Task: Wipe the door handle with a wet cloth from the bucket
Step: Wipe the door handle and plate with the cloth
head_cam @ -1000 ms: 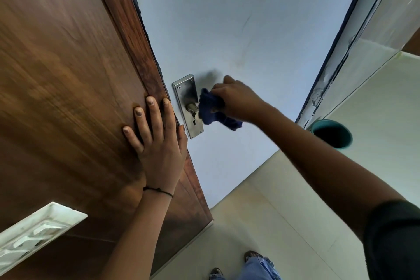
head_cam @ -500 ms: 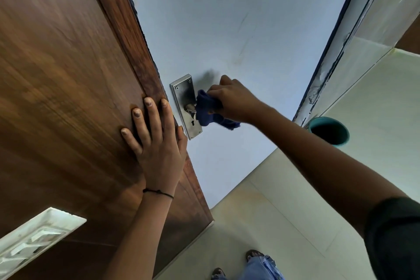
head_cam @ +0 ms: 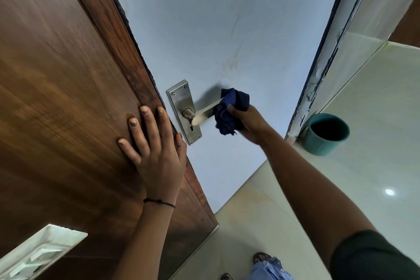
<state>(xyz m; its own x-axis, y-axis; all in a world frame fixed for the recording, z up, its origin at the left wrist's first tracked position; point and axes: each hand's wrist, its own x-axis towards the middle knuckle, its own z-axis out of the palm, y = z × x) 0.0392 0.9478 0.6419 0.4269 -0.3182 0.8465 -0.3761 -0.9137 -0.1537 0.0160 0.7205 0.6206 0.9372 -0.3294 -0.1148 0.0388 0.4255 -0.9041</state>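
Observation:
A steel lever door handle (head_cam: 203, 112) sticks out from a steel backplate (head_cam: 181, 102) on the pale blue door face. My right hand (head_cam: 248, 120) grips a bunched dark blue cloth (head_cam: 230, 109) wrapped around the outer end of the lever; the lever's inner part near the plate is bare. My left hand (head_cam: 154, 145) lies flat, fingers spread, on the brown wooden door edge (head_cam: 136, 70) just left of the plate. A teal bucket (head_cam: 325, 135) stands on the floor to the right, by the door frame.
A white frame with chipped paint (head_cam: 316, 84) rises beside the bucket. Pale glossy floor tiles (head_cam: 375, 166) spread to the right and below. My feet and jeans (head_cam: 266, 268) show at the bottom. A white light fitting (head_cam: 38, 254) sits at the lower left.
My right hand has slid the cloth outward along the lever, from the plate to its far end, baring the inner part. My left hand has stayed pressed on the door.

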